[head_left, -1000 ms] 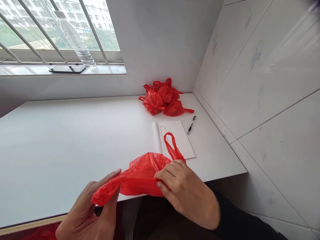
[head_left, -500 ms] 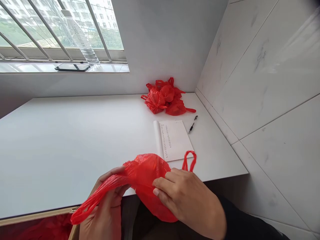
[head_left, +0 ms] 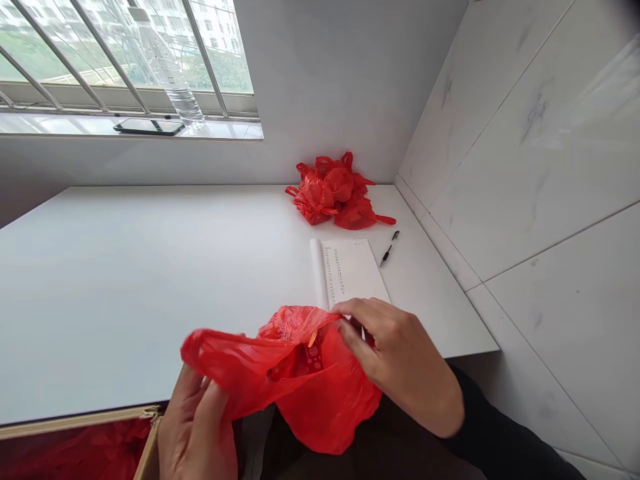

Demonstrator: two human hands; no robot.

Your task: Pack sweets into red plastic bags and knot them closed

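Note:
A thin red plastic bag (head_left: 325,407) hangs in front of the table's near edge, its mouth spread apart. My left hand (head_left: 193,420) grips the bag near its left handle, with some fingers behind the plastic. At the right rim, my right hand (head_left: 385,340) pinches the bag between thumb and fingers. Inside the opening shows a red printed packet (head_left: 313,357) with pale patterns and an orange bit at its top; the rest of it is hidden by the plastic.
Several filled red bags (head_left: 333,190) sit against the back wall. An open notebook (head_left: 353,270) with handwriting and a pen (head_left: 387,255) lie on the white table (head_left: 175,267). At lower left stands a cardboard box (head_left: 80,420) holding red plastic. A bottle (head_left: 175,80) and phone (head_left: 149,127) rest on the windowsill.
The bag's mouth has been pulled open, showing the packet inside. My right hand has moved up to the bag's rim, and the left handle has been raised.

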